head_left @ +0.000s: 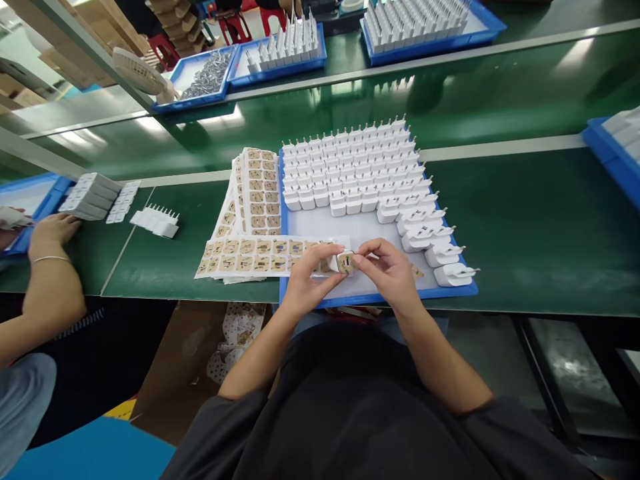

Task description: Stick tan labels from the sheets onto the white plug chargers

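Note:
Between my two hands, over the near part of a blue tray (pixel 350 299), is a white plug charger (pixel 346 261) with a tan sticker on its face toward me. My left hand (pixel 311 275) grips the charger's left side with thumb and fingers. At the sticker's right edge, the thumb and fingertips of my right hand (pixel 391 272) pinch closed; whether they grip the sticker or the charger body I cannot tell. Rows of white plug chargers (pixel 350 167), pins up, fill the back and right of the tray. A sheet of tan stickers (pixel 245 257) lies under my left hand, overlapping the tray.
More sticker sheets (pixel 257 190) are stacked left of the tray. A co-worker's arm (pixel 55 267) reaches in at left beside stacked white chargers (pixel 93 197). Across the green conveyor (pixel 475 100) stand blue trays (pixel 435 47) of parts and a fan (pixel 140 72). An open carton (pixel 175 360) sits below.

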Tool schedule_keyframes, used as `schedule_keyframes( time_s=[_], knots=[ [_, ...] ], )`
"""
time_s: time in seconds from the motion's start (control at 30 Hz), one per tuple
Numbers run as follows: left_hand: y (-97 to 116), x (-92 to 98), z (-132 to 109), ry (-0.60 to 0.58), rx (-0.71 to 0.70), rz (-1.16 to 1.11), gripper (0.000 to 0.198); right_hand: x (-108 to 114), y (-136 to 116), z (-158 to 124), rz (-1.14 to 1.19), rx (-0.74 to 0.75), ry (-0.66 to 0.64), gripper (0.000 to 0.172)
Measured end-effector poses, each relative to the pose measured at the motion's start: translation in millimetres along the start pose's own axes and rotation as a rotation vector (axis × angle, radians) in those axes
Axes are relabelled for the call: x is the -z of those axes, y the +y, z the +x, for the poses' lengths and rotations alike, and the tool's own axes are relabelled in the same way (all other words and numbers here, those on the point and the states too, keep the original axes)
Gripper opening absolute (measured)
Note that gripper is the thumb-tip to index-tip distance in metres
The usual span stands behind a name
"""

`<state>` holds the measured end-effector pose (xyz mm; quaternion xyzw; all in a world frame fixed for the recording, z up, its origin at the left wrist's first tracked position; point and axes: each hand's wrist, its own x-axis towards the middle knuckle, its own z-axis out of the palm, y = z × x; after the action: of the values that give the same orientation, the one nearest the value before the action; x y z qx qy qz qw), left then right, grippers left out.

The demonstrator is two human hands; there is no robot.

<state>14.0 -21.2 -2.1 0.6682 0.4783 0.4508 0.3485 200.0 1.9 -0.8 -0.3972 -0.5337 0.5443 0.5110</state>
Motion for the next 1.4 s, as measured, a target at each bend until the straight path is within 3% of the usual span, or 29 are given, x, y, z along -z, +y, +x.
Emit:
schedule_keyframes(
  time_s=[0.43, 1.4],
  knots=[
    [1.4, 1.0, -0.3, -0.020, 0.039, 0.003, 0.041, 1.1, 1.2, -0.5, 0.044, -0.002, 0.064, 0.024],
    [1.3, 1.0, 0.3, -0.025, 0.029, 0.034, 0.041, 0.5, 4.4, -1.0, 0.051, 0.019, 0.031, 0.018]
  ],
)
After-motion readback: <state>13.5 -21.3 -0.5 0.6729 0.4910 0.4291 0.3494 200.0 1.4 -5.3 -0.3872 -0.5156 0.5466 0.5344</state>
